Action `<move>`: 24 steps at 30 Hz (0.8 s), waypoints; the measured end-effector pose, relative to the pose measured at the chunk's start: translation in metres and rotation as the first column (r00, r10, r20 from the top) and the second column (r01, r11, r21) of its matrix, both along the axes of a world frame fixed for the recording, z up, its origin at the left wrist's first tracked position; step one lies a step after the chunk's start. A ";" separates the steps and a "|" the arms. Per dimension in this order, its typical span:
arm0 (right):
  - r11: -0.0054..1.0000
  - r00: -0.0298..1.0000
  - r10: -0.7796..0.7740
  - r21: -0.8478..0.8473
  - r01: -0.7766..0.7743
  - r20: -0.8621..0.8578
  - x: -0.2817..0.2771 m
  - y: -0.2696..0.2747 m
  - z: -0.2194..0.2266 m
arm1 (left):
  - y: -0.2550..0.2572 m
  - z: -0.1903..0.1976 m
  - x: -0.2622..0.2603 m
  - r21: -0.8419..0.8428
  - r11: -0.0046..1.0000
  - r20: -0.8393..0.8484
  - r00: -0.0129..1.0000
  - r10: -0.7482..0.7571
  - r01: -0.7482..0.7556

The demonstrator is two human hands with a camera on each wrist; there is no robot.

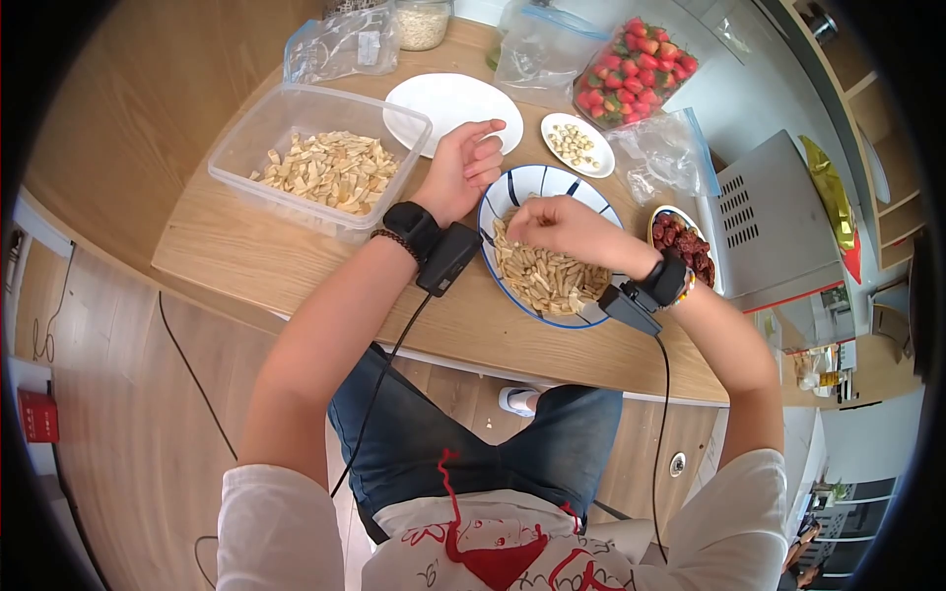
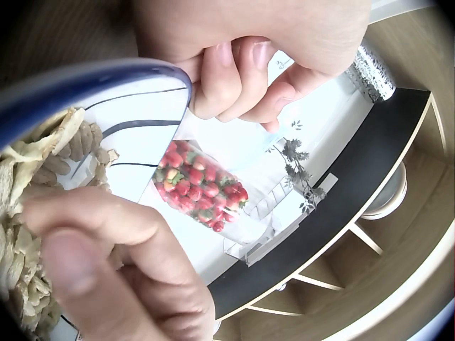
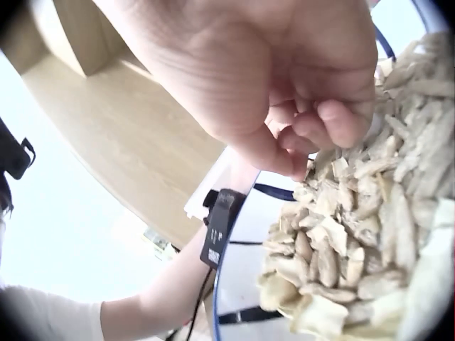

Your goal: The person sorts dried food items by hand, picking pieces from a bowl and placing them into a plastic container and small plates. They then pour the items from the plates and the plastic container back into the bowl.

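Pale dried slices [image 1: 552,281] fill much of a white bowl with a blue rim [image 1: 533,313]. Over its left part, my right hand [image 1: 576,234] has bent fingers, thumb and forefinger pinching at a dried slice among the others; the fingers hide most of it. The right wrist view shows the same hand [image 3: 284,92] low over the slices [image 3: 341,241]. My left hand [image 1: 463,169] hovers between the bowl and a white oval plate [image 1: 419,103], palm turned inward and fingers loosely curled around nothing. It appears at the top of the left wrist view [image 2: 249,64].
A clear plastic box [image 1: 241,163] on the left holds more slices. Behind the bowl are a small dish of pale seeds [image 1: 574,145], strawberries [image 1: 641,74] and plastic bags [image 1: 547,49]. Red dates [image 1: 682,246] stand to the right, beside a grey metal appliance [image 1: 769,212].
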State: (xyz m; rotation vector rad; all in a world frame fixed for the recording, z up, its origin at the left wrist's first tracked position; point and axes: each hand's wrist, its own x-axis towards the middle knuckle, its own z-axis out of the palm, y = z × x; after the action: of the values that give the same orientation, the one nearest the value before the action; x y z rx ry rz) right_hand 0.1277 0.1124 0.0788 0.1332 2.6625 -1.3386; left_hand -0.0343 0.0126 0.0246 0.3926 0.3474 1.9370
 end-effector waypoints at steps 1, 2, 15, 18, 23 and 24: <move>0.996 0.999 0.020 0.086 -0.017 -0.041 0.003 0.000 -0.004 | 0.000 0.000 0.000 -0.004 1.000 -0.003 1.000 0.006 -0.006; 0.985 1.000 0.016 0.169 -0.015 -0.004 0.004 -0.005 0.000 | 0.000 0.001 0.001 -0.007 1.000 -0.005 1.000 0.011 -0.011; 0.965 0.998 -0.003 0.260 -0.012 0.057 0.004 -0.015 0.012 | 0.000 0.000 0.000 -0.007 1.000 -0.004 1.000 -0.006 0.006; 0.790 0.978 -0.045 -0.592 0.160 0.205 -0.003 0.006 0.003 | 0.000 0.000 0.000 -0.004 1.000 -0.004 1.000 -0.008 0.008; 0.438 0.966 -0.090 -0.861 0.258 0.243 -0.008 0.004 0.014 | 0.000 -0.001 -0.001 -0.003 1.000 -0.018 1.000 -0.010 0.010; 0.475 0.956 -0.110 -0.831 0.290 0.271 -0.010 0.006 0.009 | 0.000 -0.001 -0.001 -0.004 1.000 -0.016 1.000 -0.010 0.010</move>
State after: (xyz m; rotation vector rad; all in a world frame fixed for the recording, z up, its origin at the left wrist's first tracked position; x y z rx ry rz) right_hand 0.1180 0.1189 0.0881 0.4183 1.5340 -2.4314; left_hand -0.0354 0.0125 0.0238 0.4064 0.3593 1.9239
